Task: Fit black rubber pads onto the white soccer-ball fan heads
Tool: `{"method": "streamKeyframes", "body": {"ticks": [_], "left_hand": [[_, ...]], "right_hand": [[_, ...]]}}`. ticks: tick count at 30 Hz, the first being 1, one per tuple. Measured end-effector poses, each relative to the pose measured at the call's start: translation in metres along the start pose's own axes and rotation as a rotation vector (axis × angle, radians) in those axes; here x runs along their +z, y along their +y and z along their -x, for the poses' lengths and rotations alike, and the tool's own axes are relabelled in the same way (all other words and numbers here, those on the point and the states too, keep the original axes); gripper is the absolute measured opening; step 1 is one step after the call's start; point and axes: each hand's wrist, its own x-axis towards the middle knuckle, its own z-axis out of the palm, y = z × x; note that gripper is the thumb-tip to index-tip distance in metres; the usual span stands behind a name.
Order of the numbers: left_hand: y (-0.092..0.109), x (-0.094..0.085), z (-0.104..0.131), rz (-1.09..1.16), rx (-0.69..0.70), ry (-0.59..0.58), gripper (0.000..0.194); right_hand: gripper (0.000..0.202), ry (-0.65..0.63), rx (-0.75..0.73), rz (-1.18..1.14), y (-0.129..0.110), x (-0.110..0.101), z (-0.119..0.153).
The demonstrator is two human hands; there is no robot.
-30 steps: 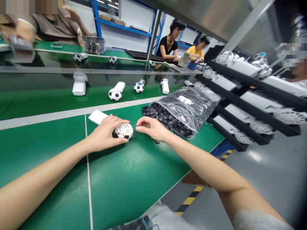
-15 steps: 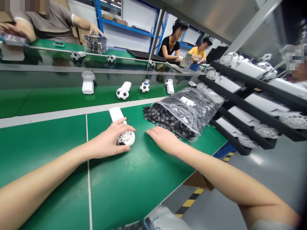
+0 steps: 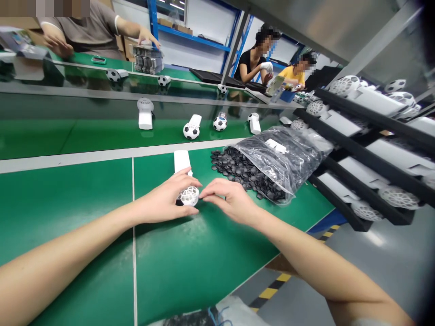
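A white handheld fan (image 3: 182, 161) with a round, football-patterned lattice head lies on the green table. My left hand (image 3: 170, 195) is closed around the head, thumb on the near side and fingers over the far side; a black patch shows beside the thumb. At the head's right edge, my right hand (image 3: 226, 199) pinches a small black piece (image 3: 200, 198), mostly hidden by the fingertips. Behind that hand, many loose black pieces (image 3: 238, 170) spill from a clear plastic bag (image 3: 282, 149).
Several football-headed fans (image 3: 192, 127) lie on the green conveyor (image 3: 102, 136) beyond the table. To the right, black racks (image 3: 367, 136) hold stacked white fans. Across the belt sits a co-worker (image 3: 98, 27) with a hand on stacked grey parts (image 3: 147, 59); two more people work farther back.
My right hand has moved left from beside the black pieces to the fan head, its fingers now pinched. My left hand stays around the head. The camera view has shifted slightly.
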Motion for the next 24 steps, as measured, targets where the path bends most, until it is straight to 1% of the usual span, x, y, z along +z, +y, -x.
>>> {"method": "streamKeyframes", "body": {"ticks": [2, 4, 6, 8, 11, 13, 17, 20, 24], "left_hand": [[0.001, 0.002, -0.001, -0.002, -0.007, 0.030, 0.044], [0.002, 0.005, -0.001, -0.012, -0.016, 0.052, 0.041], [0.004, 0.006, -0.002, -0.023, -0.033, 0.066, 0.036], [0.005, 0.008, -0.002, -0.026, -0.058, 0.074, 0.034], [0.005, 0.010, -0.002, -0.016, -0.095, 0.080, 0.033], [0.005, 0.010, -0.003, -0.005, -0.113, 0.082, 0.033], [0.004, 0.011, -0.002, 0.008, -0.128, 0.089, 0.030], [0.005, 0.012, -0.001, 0.012, -0.105, 0.088, 0.030], [0.005, 0.012, -0.001, 0.006, -0.069, 0.098, 0.029]], "right_hand": [[0.014, -0.034, -0.048, -0.028, 0.002, 0.006, -0.002], [0.013, -0.037, -0.056, -0.081, 0.005, 0.011, -0.004], [0.007, -0.013, -0.008, -0.144, 0.008, 0.015, -0.006], [0.003, 0.003, 0.082, -0.227, 0.011, 0.018, -0.009], [0.012, -0.037, 0.224, -0.404, 0.013, 0.021, -0.011], [0.016, -0.073, 0.280, -0.507, 0.015, 0.022, -0.011], [0.018, -0.071, 0.297, -0.615, 0.021, 0.026, -0.009], [0.018, -0.066, 0.303, -0.689, 0.024, 0.029, -0.006], [0.019, -0.047, 0.322, -0.730, 0.026, 0.032, -0.005]]}}
